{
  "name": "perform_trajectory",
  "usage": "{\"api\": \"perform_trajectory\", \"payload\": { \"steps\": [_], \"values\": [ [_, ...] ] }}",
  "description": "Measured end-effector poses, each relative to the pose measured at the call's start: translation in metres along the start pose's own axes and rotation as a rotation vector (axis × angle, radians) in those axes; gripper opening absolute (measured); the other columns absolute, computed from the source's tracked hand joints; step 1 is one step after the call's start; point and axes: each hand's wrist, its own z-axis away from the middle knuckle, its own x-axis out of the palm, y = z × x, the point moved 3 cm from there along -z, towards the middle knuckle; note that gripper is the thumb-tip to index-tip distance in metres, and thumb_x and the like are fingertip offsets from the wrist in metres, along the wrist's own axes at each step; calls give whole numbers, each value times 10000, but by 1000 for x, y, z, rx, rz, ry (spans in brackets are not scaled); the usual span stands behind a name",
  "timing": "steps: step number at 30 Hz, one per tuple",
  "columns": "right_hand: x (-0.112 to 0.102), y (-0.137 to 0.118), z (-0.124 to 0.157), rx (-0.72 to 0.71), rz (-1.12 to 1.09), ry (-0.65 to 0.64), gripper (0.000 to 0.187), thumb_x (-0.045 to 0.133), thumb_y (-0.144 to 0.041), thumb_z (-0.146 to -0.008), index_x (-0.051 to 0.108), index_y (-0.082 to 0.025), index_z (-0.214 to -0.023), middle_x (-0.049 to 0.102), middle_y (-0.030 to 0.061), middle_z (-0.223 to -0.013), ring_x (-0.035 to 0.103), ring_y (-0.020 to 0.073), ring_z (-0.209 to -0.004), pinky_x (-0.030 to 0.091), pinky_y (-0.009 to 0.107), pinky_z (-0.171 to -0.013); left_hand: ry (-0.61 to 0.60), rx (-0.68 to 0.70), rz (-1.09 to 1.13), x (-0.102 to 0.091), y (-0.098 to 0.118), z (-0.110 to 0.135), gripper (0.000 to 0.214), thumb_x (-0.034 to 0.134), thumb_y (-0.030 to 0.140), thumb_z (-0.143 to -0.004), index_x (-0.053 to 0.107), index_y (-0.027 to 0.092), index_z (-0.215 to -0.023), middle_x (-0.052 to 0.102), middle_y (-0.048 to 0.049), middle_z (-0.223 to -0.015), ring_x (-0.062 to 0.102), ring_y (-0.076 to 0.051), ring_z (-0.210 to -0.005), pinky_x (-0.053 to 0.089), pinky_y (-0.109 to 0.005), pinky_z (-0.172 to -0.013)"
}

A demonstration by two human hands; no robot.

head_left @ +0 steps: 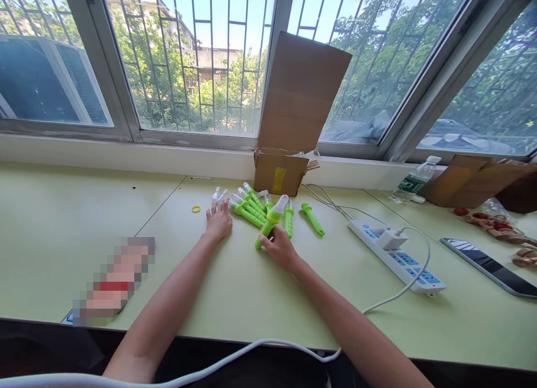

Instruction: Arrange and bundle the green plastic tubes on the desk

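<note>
My right hand is wrapped round the green ribbed plastic handle with a transparent cap, tilted with its cap up and away from me. A yellow ring sits just below that cap. My left hand rests on the table with fingers spread, its fingertips at some small transparent caps; whether it touches them I cannot tell. Between and beyond the hands lie several similar green handles, most of them capped. One green handle without a cap lies apart on the right. To the left is a loose yellow ring.
An open cardboard box stands against the window sill. On the right are a white power strip with cables, a phone, a water bottle and another cardboard box. A pixelated object lies front left.
</note>
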Motion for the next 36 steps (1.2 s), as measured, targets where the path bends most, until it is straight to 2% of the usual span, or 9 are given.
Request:
{"api": "perform_trajectory", "payload": {
  "steps": [14,24,36],
  "values": [
    [1,5,-1,17,17,5,154,544,-327,-773,569,-178,-802,620,31,-684,551,152,-606,412,267,-547,23,3,0,0,0,2,659,399,261,-842,218,231,-1475,366,-101,-1495,236,-309,-1412,242,-537,-1112],
    [1,6,-1,3,36,-5,173,536,-329,-775,574,-165,-818,612,28,-679,542,144,-606,406,258,-552,-26,-22,-83,4,0,1,567,386,296,-876,302,189,-1427,504,-154,-1345,433,-298,-1262,290,-467,-1065],
    [0,4,-1,-4,49,-10,188,531,-331,-779,579,-158,-837,603,28,-682,526,141,-601,401,260,-555,73,-49,-66,6,-4,-3,486,438,331,-847,422,159,-1301,511,-157,-1295,464,-299,-1200,348,-435,-1012]
  ]
}}
